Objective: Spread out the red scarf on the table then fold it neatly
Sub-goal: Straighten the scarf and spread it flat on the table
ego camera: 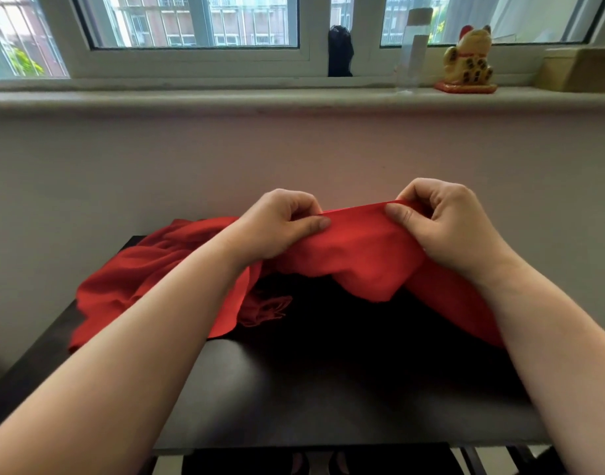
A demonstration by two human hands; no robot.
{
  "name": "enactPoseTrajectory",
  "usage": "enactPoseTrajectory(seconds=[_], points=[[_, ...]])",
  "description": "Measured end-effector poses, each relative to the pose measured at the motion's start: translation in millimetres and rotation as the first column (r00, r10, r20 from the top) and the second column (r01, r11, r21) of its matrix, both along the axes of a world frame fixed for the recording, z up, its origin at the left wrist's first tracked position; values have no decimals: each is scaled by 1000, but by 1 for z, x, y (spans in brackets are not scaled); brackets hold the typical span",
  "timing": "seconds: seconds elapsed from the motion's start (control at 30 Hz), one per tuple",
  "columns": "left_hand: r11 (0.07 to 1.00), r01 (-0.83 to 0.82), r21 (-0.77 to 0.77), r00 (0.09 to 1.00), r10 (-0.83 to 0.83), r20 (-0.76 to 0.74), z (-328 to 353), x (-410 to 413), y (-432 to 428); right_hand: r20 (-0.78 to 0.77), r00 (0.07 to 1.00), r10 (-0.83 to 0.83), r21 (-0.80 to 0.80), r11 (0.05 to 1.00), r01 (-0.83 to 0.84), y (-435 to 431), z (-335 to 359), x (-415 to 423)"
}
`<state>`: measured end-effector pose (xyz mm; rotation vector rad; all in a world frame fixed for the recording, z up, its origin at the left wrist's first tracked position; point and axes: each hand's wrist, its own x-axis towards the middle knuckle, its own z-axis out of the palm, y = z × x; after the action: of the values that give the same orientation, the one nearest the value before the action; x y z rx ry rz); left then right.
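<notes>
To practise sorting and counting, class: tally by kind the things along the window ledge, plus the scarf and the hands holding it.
Hands: 2 (left hand, right hand)
Red scarf: 1
Lucky cat figurine: 1
Clear container: 1
Cardboard box: 1
Black object: 1
Total: 7

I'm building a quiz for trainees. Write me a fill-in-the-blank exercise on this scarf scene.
1. The left hand and right hand each pinch the raised edge of a ____ scarf.
2. The rest of the scarf lies bunched on the ____ side of the table.
3. On the windowsill stands a golden ____ figurine.
Missing words: red; left; cat.
</notes>
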<state>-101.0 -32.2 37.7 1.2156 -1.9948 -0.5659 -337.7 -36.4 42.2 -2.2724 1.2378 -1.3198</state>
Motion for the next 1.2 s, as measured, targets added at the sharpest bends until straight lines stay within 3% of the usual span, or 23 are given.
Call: enactPoseTrajectory(seconds=[0.13,0.23,0.33,0.43,0.53,0.67,0.73,0.8,0.87,0.97,1.1,1.2], points=[[972,-153,-179,955,192,226,-5,11,2,-26,1000,-4,21,1000,5,-3,-3,-2],[889,-333,-315,884,410,223,-6,10,1,-38,999,26,29,999,-25,-1,-5,4],[848,-416,-328,825,504,258,-13,13,-3,-28,999,23,-1,1000,-23,2,-5,5],[835,-454,-310,794,537,285,-20,22,-1,-11,1000,-21,-20,1000,21,-1,-5,-3],[809,-495,-318,792,570,219,-19,34,3,-9,996,-94,-25,995,93,-7,-8,-13],[923,-374,-90,927,370,-61,-10,29,14,-77,982,-172,-6,985,172,-11,-15,-18],[926,-378,-5,909,370,-192,-7,29,17,-82,978,-189,-1,982,190,-11,-19,-18],[885,-458,-84,888,450,-93,-4,36,16,-39,980,-198,-9,980,197,-10,-20,-17],[801,-527,-284,820,567,77,2,42,13,8,978,-207,-36,978,207,-9,-15,-15],[740,-482,-470,763,618,189,21,44,8,17,979,-205,-67,976,206,-9,-2,-11],[792,-459,-403,850,523,60,38,32,7,-72,969,-237,-46,971,234,-8,5,-11],[806,-475,-354,857,515,25,31,26,12,-131,959,-251,7,967,254,-3,-4,-13]])
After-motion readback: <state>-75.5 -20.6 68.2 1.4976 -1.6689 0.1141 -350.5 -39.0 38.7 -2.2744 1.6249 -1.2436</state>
